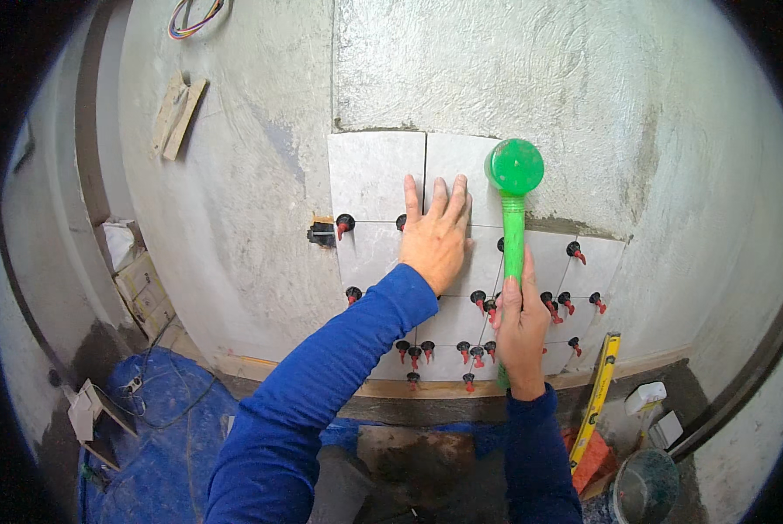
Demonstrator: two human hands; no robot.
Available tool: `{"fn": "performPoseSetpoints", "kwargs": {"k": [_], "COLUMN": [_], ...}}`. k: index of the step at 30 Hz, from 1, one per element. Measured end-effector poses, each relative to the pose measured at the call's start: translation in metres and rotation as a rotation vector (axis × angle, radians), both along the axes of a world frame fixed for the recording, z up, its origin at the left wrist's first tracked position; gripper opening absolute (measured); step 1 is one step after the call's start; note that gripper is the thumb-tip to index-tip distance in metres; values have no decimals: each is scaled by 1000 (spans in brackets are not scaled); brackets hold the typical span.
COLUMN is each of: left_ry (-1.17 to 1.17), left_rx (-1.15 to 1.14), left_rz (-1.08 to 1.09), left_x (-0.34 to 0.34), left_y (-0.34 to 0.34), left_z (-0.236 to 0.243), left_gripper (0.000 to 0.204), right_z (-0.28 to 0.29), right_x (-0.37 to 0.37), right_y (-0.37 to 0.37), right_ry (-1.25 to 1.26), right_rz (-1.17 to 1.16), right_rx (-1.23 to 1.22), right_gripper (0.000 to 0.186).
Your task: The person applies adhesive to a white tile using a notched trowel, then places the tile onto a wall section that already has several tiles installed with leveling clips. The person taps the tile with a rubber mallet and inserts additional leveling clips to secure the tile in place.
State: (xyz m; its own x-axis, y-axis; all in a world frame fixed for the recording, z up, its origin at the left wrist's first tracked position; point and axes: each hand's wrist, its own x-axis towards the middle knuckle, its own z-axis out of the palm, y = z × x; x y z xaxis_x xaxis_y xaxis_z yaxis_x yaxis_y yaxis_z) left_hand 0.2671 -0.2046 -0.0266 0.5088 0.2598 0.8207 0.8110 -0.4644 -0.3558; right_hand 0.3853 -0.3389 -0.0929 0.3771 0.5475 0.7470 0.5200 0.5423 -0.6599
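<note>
My left hand point(437, 234) lies with fingers spread across the upper pale wall tiles point(370, 170), over the joint between two top tiles. Just right of it, my right hand point(521, 319) grips the handle of a green mallet point(515, 165), whose round head is over the right top tile. Black and red levelling clips point(574, 252) sit at several tile joints below and around my hands. Part of the tiling is hidden behind my hands and forearms. A small dark box point(320, 234) is set in the wall left of the tiles.
A yellow spirit level point(597, 393) leans at lower right near a bucket point(649, 489) and orange material point(588, 463). A blue sheet point(173, 445) with cables and wooden pieces point(93, 410) lies lower left. A wooden bracket point(186, 118) and coloured wires point(186, 26) are on the bare wall above.
</note>
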Motion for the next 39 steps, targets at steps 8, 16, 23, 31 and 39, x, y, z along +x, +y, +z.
{"fn": "performPoseSetpoints", "kwargs": {"k": [8, 16, 23, 31, 39], "left_ry": [-18, -12, -49, -117, -101], "left_rx": [7, -19, -40, 139, 150], "left_rz": [5, 11, -40, -84, -69], "left_x": [3, 4, 3, 8, 7], "left_y": [5, 4, 2, 21, 23], "left_z": [-6, -5, -5, 38, 46], "left_gripper": [74, 75, 75, 92, 88], "right_z": [9, -2, 6, -33, -49], "right_x": [4, 8, 6, 21, 16], "right_y": [44, 46, 36, 5, 19], "right_ry": [-161, -40, 2, 239, 33], "right_rz": [-152, -65, -17, 7, -124], "right_rx": [92, 28, -39, 67, 56], "right_gripper": [52, 50, 52, 52, 53]}}
